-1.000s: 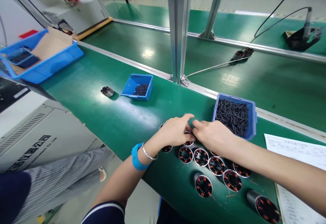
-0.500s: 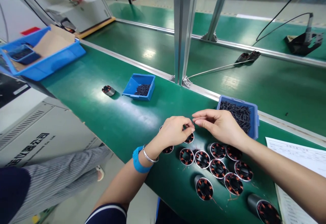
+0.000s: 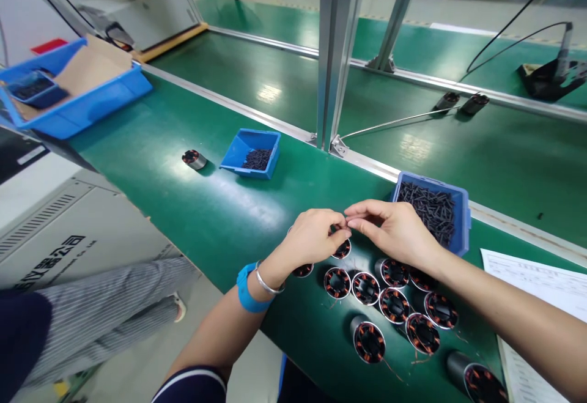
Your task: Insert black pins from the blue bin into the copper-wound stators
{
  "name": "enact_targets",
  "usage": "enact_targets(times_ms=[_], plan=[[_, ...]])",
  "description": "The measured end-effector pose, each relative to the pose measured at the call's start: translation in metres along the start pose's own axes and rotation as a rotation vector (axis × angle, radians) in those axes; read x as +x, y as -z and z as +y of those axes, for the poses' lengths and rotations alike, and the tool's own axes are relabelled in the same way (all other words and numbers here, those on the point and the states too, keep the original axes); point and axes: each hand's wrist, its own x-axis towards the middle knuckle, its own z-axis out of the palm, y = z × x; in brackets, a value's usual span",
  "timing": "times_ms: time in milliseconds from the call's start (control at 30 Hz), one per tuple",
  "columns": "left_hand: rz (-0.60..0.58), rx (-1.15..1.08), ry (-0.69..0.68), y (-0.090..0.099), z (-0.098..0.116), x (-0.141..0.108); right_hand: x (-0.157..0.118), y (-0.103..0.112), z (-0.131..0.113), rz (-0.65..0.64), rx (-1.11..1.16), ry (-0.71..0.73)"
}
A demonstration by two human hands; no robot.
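My left hand [image 3: 316,233] is closed in a pinch above a motor stator [image 3: 342,249] with a silver ring and copper windings. Its fingertips meet those of my right hand [image 3: 394,225], whose thumb and forefinger are also pinched. Whatever lies between the fingers is too small to make out. Under and in front of the hands stand several more stators, such as one [image 3: 365,288] with its open end up; thin copper wires trail from some. Beside my right hand is a blue bin [image 3: 461,222] full of short black sleeve-like pieces [image 3: 426,210].
A smaller blue bin [image 3: 268,170] with black pieces and a lone stator [image 3: 194,159] stand to the left. A metal post [image 3: 337,54] rises behind the hands. Paper sheets [image 3: 536,274] lie right. A person's striped trousers [image 3: 114,317] show at lower left.
My right fingertips have closed in on the left ones and now meet them. Beyond the rail, a stator and a small dark bit have shifted right. The view has moved slightly.
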Motion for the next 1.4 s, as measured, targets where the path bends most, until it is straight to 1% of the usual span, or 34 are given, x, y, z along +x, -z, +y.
enact_targets(times_ms=[133, 200, 300, 400, 467, 533, 567, 600, 667, 700, 733, 767, 833, 900, 967, 1033, 1133, 1200, 1267, 1333, 1400], plan=[[-0.008, -0.029, 0.006, 0.000, -0.001, -0.001, 0.001, 0.001, 0.000, 0.062, 0.000, 0.015], [-0.009, -0.031, 0.006, -0.001, -0.002, 0.000, 0.001, 0.002, 0.001, 0.067, 0.009, 0.014], [0.000, -0.009, -0.006, -0.002, -0.002, 0.002, 0.002, 0.001, 0.001, 0.028, -0.006, 0.029], [-0.007, 0.025, -0.004, -0.002, -0.001, 0.001, 0.002, -0.004, 0.001, -0.005, -0.096, 0.079], [-0.015, 0.039, 0.017, 0.000, -0.001, -0.004, 0.003, -0.007, 0.000, -0.048, -0.151, 0.107], [-0.013, 0.020, 0.030, 0.005, -0.001, -0.012, 0.003, -0.005, -0.002, -0.112, -0.202, 0.140], [-0.005, 0.004, 0.031, 0.008, -0.002, -0.016, 0.003, 0.000, -0.003, -0.122, -0.233, 0.167], [0.002, -0.008, 0.026, 0.011, -0.003, -0.020, 0.002, 0.008, -0.004, -0.099, -0.269, 0.192], [0.008, -0.002, 0.019, 0.016, -0.005, -0.026, 0.001, 0.029, -0.001, 0.046, -0.372, 0.195], [0.010, 0.007, 0.027, 0.017, -0.005, -0.026, 0.001, 0.041, 0.003, 0.127, -0.450, 0.163], [0.013, 0.004, 0.043, 0.017, -0.005, -0.025, 0.001, 0.052, 0.009, 0.173, -0.545, 0.117], [0.021, -0.018, 0.062, 0.016, -0.005, -0.023, 0.001, 0.062, 0.016, 0.170, -0.646, 0.075], [0.056, -0.111, 0.092, 0.011, -0.004, -0.016, 0.001, 0.073, 0.031, 0.055, -0.807, 0.042], [0.089, -0.192, 0.093, 0.004, -0.002, -0.008, 0.000, 0.076, 0.044, -0.056, -0.849, 0.053], [0.122, -0.210, 0.083, -0.002, -0.001, -0.003, -0.001, 0.075, 0.048, -0.080, -0.831, 0.060], [0.131, -0.218, 0.088, -0.005, -0.001, -0.001, -0.002, 0.075, 0.044, -0.057, -0.801, 0.049], [0.104, -0.314, 0.105, -0.008, -0.001, 0.000, -0.002, 0.079, 0.025, 0.010, -0.656, -0.002], [0.097, -0.369, 0.102, -0.009, 0.000, 0.002, 0.000, 0.077, 0.010, -0.002, -0.527, -0.014], [0.105, -0.383, 0.096, -0.011, 0.000, 0.004, 0.004, 0.069, -0.002, -0.060, -0.384, 0.019], [0.096, -0.384, 0.095, -0.011, 0.000, 0.006, 0.008, 0.055, -0.010, -0.121, -0.218, 0.073], [0.077, -0.390, 0.096, -0.011, 0.001, 0.007, 0.013, 0.042, -0.015, -0.171, -0.154, 0.114]])
